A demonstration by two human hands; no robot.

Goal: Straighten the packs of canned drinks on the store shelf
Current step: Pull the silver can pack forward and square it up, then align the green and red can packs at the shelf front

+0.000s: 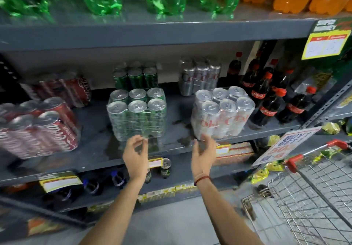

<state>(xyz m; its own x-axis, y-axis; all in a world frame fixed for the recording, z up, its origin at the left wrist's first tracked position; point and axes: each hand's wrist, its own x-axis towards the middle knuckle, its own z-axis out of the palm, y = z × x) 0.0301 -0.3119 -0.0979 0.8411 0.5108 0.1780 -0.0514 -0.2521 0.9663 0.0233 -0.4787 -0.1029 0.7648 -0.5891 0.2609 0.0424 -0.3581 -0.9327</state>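
The likeliest trouble from here is a push landing off-centre: the silver pack (222, 111) sits turned at an angle near the front lip of the shelf (95, 161), and a shove on one corner could swing it further round or tip it over the edge, since the shrink-wrap looks slick and gives little purchase. The dark patches on the shelf between the packs look like a spill, though I cannot tell whether they are wet; if they are, a pack could slide more readily than expected. The cola bottles (266, 96) stand just beside the silver pack on its right, so a hard turn could knock them. The green pack (137, 113) stands close to square in the middle of the shelf, and the red pack (38, 128) at the left is skewed, with more packs of each colour behind. The left hand (136, 154) reaches up at the foot of the green pack, its grip loosely open with curled fingers, seemingly just brushing the wrap but holding nothing. The right hand (203, 154) is likewise half open and empty, fingertips at the lower front corner of the silver pack; whether they touch it is unclear through the blur.
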